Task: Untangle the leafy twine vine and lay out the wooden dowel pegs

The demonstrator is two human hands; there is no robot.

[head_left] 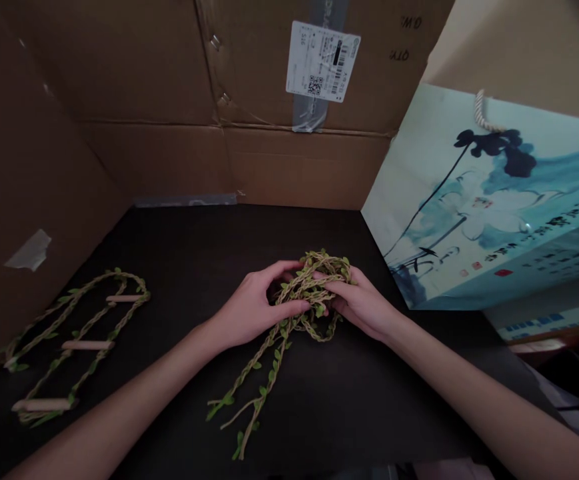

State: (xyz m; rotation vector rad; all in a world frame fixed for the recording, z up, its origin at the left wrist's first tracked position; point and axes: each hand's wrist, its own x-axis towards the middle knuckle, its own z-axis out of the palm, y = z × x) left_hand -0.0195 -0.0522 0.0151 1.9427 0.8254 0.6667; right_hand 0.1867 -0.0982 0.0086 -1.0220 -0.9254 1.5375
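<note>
You have the leafy twine bundle (300, 288) at the middle of the dark counter (179, 267), its loose ends trailing toward you. Your left hand (254, 305) has its grip curled around the bundle's left side, strands pinched between thumb and fingers; your right hand (366, 308) has its grip pinching strands at the bundle's right side. Left of the bundle, a twine ladder (88, 345) with wooden rungs lies on the counter. Beyond the bundle stands a brown cardboard wall (169, 160) bearing a white label (324, 61) and grey tape (310, 115); right of it leans a blue-and-white paper bag (489, 227) with a rope handle (482, 115).
</note>
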